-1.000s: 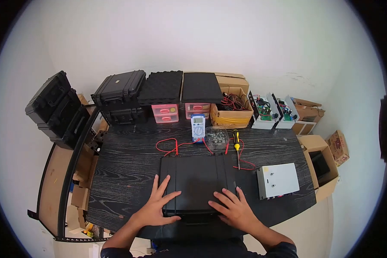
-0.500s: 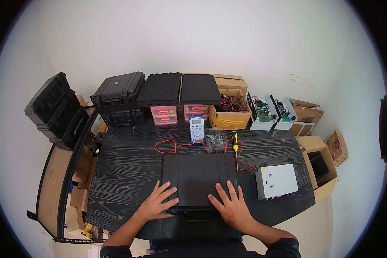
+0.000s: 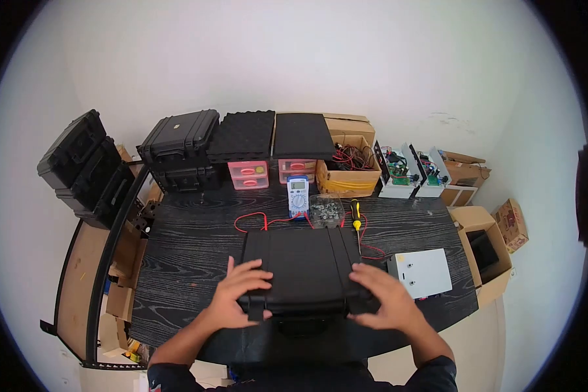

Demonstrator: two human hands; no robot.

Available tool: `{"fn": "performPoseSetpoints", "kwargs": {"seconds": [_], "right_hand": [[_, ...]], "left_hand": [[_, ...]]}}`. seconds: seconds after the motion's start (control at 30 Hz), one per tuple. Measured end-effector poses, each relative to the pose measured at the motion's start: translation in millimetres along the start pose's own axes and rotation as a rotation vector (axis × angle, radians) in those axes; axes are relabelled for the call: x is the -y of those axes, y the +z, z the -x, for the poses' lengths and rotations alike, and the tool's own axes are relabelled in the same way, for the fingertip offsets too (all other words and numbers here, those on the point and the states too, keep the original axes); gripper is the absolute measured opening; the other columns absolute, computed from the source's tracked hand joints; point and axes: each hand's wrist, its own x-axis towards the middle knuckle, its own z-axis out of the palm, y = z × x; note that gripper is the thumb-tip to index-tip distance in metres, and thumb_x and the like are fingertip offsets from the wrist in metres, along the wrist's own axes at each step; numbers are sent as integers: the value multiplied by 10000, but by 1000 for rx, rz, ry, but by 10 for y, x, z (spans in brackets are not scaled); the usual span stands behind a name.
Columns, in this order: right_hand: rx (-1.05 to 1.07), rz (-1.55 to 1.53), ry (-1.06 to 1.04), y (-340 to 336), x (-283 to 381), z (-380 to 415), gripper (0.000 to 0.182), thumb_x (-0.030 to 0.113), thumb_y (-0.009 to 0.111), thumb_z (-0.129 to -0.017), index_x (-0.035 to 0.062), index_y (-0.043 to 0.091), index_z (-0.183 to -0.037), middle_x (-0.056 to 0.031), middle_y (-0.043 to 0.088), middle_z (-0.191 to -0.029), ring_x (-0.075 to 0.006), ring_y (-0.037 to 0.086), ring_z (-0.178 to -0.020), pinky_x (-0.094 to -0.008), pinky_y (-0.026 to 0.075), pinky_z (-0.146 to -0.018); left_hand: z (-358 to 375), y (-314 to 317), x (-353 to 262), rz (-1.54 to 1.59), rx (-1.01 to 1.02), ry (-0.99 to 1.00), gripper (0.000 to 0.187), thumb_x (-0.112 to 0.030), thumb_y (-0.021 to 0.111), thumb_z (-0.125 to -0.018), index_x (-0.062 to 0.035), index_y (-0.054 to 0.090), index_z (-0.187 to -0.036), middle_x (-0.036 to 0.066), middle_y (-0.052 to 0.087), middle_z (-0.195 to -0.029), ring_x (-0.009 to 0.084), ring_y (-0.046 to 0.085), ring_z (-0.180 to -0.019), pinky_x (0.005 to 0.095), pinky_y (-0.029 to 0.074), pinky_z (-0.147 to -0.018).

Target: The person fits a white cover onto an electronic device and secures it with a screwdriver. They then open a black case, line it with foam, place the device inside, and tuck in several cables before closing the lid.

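Observation:
A black hard case (image 3: 304,261) lies near the front edge of the table, its handle side towards me. My left hand (image 3: 237,295) grips its front left corner, fingers over the lid and thumb down by the left latch (image 3: 256,312). At the front right corner, my right hand (image 3: 391,297) has its fingertips on the lid edge and its thumb below, around the right latch (image 3: 359,306). Both latches seem to stick out from the case front. Behind the case are a blue-edged multimeter (image 3: 298,196), a clear container of small metal parts (image 3: 326,210) and a yellow-black screwdriver (image 3: 356,215).
A white metal box (image 3: 423,272) sits to the right. Pink drawer units (image 3: 249,175) topped with black foam, a cardboard box of wires (image 3: 349,176) and two open circuit-board enclosures (image 3: 398,171) line the back. More black cases (image 3: 179,137) stand at left.
Both hands have gone from lying spread on the lid to curling around its front corners, the right one shifting outwards. The lid looks slightly raised, and the latches now project.

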Motion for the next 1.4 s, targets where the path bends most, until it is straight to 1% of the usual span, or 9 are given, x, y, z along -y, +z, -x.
{"fn": "performPoseSetpoints", "kwargs": {"seconds": [0.07, 0.27, 0.37, 0.5, 0.77, 1.0, 1.1, 1.3, 1.4], "right_hand": [[-143, -78, 23, -97, -127, -85, 768, 245, 884, -789, 61, 588, -1473, -206, 614, -1487, -404, 636, -1342, -438, 535, -1108], [-588, -357, 22, 3, -699, -821, 569, 207, 721, -1004, 1, 525, -1496, -192, 625, -1462, -278, 643, -1313, -344, 542, -1006], [-497, -371, 106, 40, -1209, -1163, 478, 244, 645, -1073, -9, 544, -1466, -168, 642, -1417, -224, 644, -1268, -314, 531, -977], [-546, -1055, 85, -8, -1743, -1801, 429, 283, 640, -1086, 7, 607, -1413, -101, 719, -1200, -178, 670, -1077, -310, 524, -950], [-325, -89, 161, -4, -2510, -2870, 472, 136, 720, -940, 14, 658, -1392, -145, 732, -1326, -225, 681, -1193, -339, 502, -1068], [-207, 20, 204, -6, -2776, -3226, 495, 246, 768, -858, 19, 731, -1297, -248, 766, -1194, -381, 746, -1135, -403, 561, -999], [-325, 63, 129, -11, -2639, -3253, 288, 142, 717, -954, -14, 770, -1190, -85, 787, -933, -135, 698, -875, -317, 561, -848], [-692, -588, 121, -155, -2506, -3539, 184, 42, 708, -1012, 6, 764, -1184, -35, 751, -963, -88, 701, -895, -247, 574, -807], [-823, -880, 48, -422, -2105, -3489, 197, 22, 718, -998, -30, 734, -1187, -50, 738, -1053, -153, 716, -858, -287, 598, -789]], "left_hand": [[-258, -174, -117, 99, -81, -78, 443, -172, 922, -731, -104, 739, -1128, 66, 752, -1311, 345, 567, -1441, 692, 153, -1259], [-1177, -439, 157, 557, -427, 70, 537, -372, 681, -1055, 17, 568, -1408, 149, 628, -1408, 227, 594, -1324, 382, 404, -1181], [-1478, -366, 473, 407, -589, 99, 512, -336, 625, -1094, 19, 527, -1450, 142, 635, -1399, 226, 586, -1322, 384, 405, -1175], [-1579, -96, 942, 260, -671, -30, 455, -293, 596, -1111, 17, 532, -1437, 143, 666, -1335, 223, 606, -1253, 355, 439, -1111], [-1423, 362, 1627, 119, -712, -202, 500, -48, 500, -1073, 56, 428, -1557, 240, 638, -1423, 315, 620, -1335, 385, 446, -1141], [-1415, 368, 1580, 142, -684, -210, 510, -28, 492, -1073, 46, 416, -1571, 234, 651, -1400, 307, 632, -1318, 375, 451, -1132], [-1405, 371, 1544, 124, -680, -205, 514, -19, 488, -1069, 43, 412, -1574, 234, 658, -1387, 313, 639, -1304, 378, 458, -1124], [-1398, 378, 1524, 107, -677, -204, 547, -56, 550, -1054, 49, 407, -1570, 246, 653, -1385, 332, 638, -1299, 392, 460, -1122], [-1392, 395, 1554, 100, -676, -174, 577, -89, 595, -1042, 57, 402, -1566, 250, 651, -1382, 341, 638, -1295, 406, 459, -1124]]}}
